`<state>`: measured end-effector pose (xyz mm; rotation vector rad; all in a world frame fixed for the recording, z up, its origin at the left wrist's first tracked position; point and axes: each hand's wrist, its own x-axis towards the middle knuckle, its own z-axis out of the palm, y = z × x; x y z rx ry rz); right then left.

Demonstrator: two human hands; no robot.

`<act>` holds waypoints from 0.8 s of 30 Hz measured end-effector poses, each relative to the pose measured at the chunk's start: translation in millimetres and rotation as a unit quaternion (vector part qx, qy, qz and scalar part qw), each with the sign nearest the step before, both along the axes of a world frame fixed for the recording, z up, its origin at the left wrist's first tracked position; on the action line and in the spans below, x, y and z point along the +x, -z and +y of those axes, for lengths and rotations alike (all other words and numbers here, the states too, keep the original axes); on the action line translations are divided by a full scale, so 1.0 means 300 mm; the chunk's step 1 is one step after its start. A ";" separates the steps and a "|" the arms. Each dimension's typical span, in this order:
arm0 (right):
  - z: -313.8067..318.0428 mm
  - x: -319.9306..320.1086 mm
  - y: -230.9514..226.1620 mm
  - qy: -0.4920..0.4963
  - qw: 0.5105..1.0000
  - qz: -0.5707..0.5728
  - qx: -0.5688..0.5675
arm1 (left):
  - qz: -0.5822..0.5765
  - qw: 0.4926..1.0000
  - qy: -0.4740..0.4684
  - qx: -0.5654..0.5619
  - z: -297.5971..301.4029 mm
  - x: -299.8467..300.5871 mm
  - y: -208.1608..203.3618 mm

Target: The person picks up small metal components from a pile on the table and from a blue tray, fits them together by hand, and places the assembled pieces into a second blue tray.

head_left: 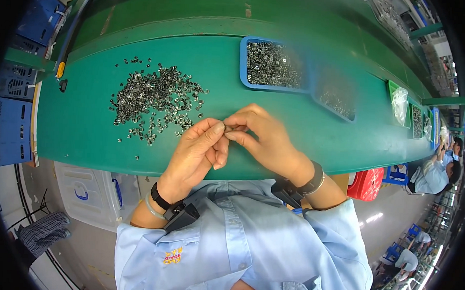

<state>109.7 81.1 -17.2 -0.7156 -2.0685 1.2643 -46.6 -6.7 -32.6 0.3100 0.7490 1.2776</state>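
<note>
My left hand and my right hand meet above the near part of the green table. Thumbs and forefingers are pinched together at one spot, with the tips touching or nearly so. Whatever sits between them is tiny and mostly covered by the fingers, so I cannot make it out. Left of my hands lies a loose pile of small black and silver metal parts, with stray pieces scattered around its edges. Beyond my right hand stands a blue tray filled with similar small parts.
A second tray, blurred in view, adjoins the blue one on its right. Farther right are a green tray with a clear plastic bag and another tray of parts. Blue crates stand at left. Other people sit far right.
</note>
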 end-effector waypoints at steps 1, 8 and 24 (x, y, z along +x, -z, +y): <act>0.001 -0.005 0.004 0.000 1.000 -0.005 0.007 | -0.014 1.000 -0.004 0.001 0.001 0.000 0.003; 0.067 0.061 0.026 0.075 0.991 -0.061 0.087 | 0.104 0.992 -0.063 -0.021 0.013 -0.057 0.001; 0.247 -0.090 -0.030 0.028 0.835 -0.247 0.491 | 0.169 0.983 -0.064 0.040 -0.031 -0.036 0.011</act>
